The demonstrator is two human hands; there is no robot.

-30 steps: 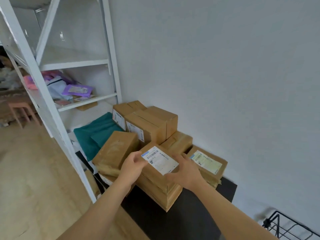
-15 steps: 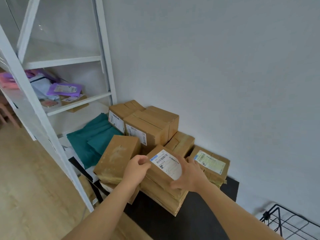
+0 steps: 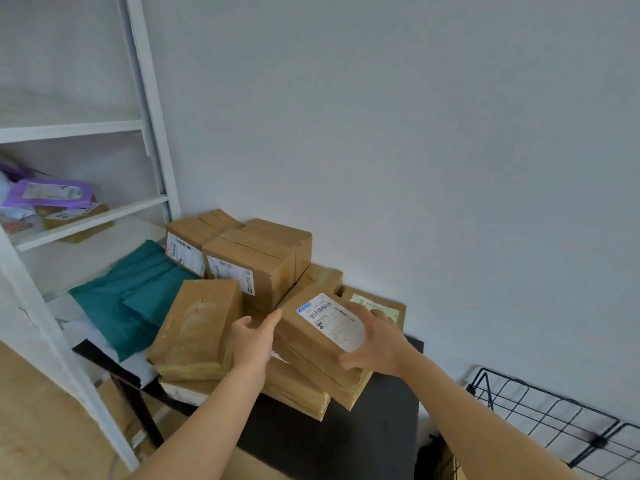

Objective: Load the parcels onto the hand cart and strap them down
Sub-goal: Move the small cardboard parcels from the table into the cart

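The right hand (image 3: 375, 344) grips the barcode-labelled parcel (image 3: 320, 355) at its right end, fingers curled; the left hand (image 3: 254, 344) presses straight fingers on its left side. Label text blurred.

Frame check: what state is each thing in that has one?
labelled parcel: sealed, label up, tilted, held between both hands.
left hand: straight fingers pressing the parcel's left side.
right hand: fingers and thumb curled round its right end.
plain parcel: sealed, lying tilted, left of the held one.
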